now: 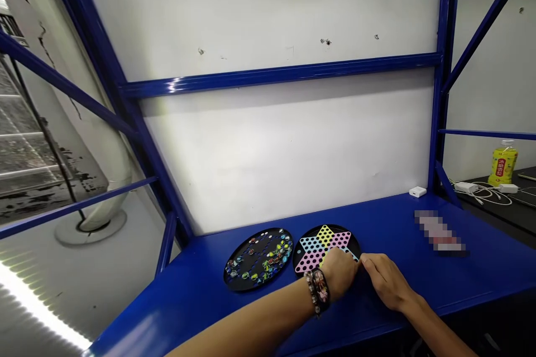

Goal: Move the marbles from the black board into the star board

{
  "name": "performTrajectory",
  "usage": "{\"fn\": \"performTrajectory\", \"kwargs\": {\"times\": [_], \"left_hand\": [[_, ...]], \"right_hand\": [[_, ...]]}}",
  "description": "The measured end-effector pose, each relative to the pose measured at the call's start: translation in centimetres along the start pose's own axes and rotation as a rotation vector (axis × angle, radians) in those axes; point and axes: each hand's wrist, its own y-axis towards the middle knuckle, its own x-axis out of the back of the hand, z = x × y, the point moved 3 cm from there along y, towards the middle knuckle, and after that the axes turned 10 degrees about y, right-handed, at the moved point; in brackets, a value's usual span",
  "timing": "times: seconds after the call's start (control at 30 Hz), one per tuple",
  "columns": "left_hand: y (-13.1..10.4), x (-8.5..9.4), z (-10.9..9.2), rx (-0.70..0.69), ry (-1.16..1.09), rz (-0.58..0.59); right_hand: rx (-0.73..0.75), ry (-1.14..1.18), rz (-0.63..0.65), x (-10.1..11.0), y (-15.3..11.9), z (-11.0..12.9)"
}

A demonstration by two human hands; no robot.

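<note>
A round black Chinese checkers board (305, 244) with a star of pink, yellow and blue points lies on the blue table. My left hand (338, 272), with a beaded bracelet and a dark band on its wrist, is closed over the board's front right part and covers some of the star. Against the board's right rim, my right hand (387, 280) has its thumb and fingers pinched together, close to the left fingertips. What either hand holds, if anything, is hidden. Left of the board sits a round black tray (250, 261) with many coloured glass marbles around its edge.
The blue table (192, 295) has a blue frame and a white back panel. A white charger (417, 192) stands at the back right, with a blurred flat item (438, 231) in front. Beyond are a yellow drink bottle (502, 164) and white cables (486, 194).
</note>
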Motion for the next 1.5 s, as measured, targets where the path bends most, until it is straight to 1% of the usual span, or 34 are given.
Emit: {"fn": "performTrajectory", "kwargs": {"times": [0.1,0.2,0.33,0.47,0.53,0.57,0.63,0.7,0.73,0.77,0.8,0.87,0.93,0.97,1.0,1.03,1.07,1.13,1.17,1.2,1.27,1.33,1.37,1.4,1.5], "left_hand": [[-0.6,0.2,1.3,-0.021,-0.011,0.06],[-0.9,0.2,1.8,-0.038,-0.012,0.084],[-1.2,-0.1,1.5,-0.11,-0.007,0.048],[-1.9,-0.3,1.8,-0.118,-0.062,-0.008],[-2.7,0.0,2.8,-0.103,-0.161,-0.032],[-3.4,0.0,3.7,-0.076,-0.237,-0.054],[-5.6,-0.3,6.5,0.061,-0.412,-0.127],[-8.8,-1.9,10.1,0.316,-0.544,-0.203],[-10.5,-3.2,11.9,0.436,-0.573,-0.195],[-12.2,-4.8,13.6,0.57,-0.576,-0.154],[-13.7,-6.5,14.9,0.665,-0.581,-0.092],[-15.8,-9.5,16.6,0.716,-0.612,-0.026],[-16.5,-11.6,17.3,0.679,-0.669,-0.004],[-16.4,-12.1,17.3,0.657,-0.698,-0.01],[-16.1,-12.2,17.1,0.642,-0.725,-0.026],[-15.6,-12.0,16.8,0.636,-0.747,-0.051],[-15.1,-11.3,16.3,0.637,-0.764,-0.087],[-14.0,-8.9,14.7,0.612,-0.788,-0.175],[-13.4,-7.4,13.5,0.569,-0.793,-0.215],[-12.7,-5.9,12.2,0.495,-0.796,-0.235],[-11.2,-2.9,9.1,0.278,-0.785,-0.22],[-9.6,-0.7,6.5,0.084,-0.714,-0.18],[-8.7,-0.2,5.5,0.026,-0.654,-0.143],[-7.9,0.1,4.8,-0.004,-0.588,-0.102],[-5.6,-0.3,4.2,-0.011,-0.443,0.023]], "right_hand": [[-0.006,0.0,-0.012,0.1,0.0,0.1],[-0.01,0.005,-0.007,0.1,-0.1,0.2],[-0.02,-0.009,-0.007,0.1,0.0,0.2],[-0.018,-0.025,0.001,0.1,0.0,0.3],[-0.025,-0.022,0.003,0.2,0.0,0.3],[-0.028,-0.013,0.004,0.2,0.0,0.3],[-0.03,0.012,0.014,0.3,-0.1,0.3],[-0.026,0.023,0.02,0.3,-0.1,0.2],[-0.027,0.022,0.021,0.2,-0.1,0.2],[-0.027,0.02,0.022,0.2,-0.2,0.1],[-0.027,0.018,0.024,0.2,-0.2,0.1],[-0.025,0.019,0.02,0.1,-0.2,0.1],[-0.029,0.019,0.009,0.1,-0.2,0.1],[-0.034,0.016,0.004,0.2,-0.2,0.2],[-0.04,0.011,0.0,0.2,-0.2,0.2],[-0.046,0.008,0.001,0.3,-0.2,0.2],[-0.05,0.005,0.006,0.3,-0.2,0.3],[-0.055,0.006,0.014,0.5,-0.1,0.3],[-0.055,0.005,0.016,0.5,-0.1,0.3],[-0.055,0.003,0.017,0.6,-0.1,0.3],[-0.057,-0.009,0.017,0.6,-0.1,0.2],[-0.058,-0.024,0.018,0.6,-0.1,0.1],[-0.059,-0.03,0.015,0.6,-0.1,0.1],[-0.058,-0.035,0.013,0.6,-0.2,0.1],[-0.048,-0.046,-0.001,0.7,-0.2,0.1]]}}
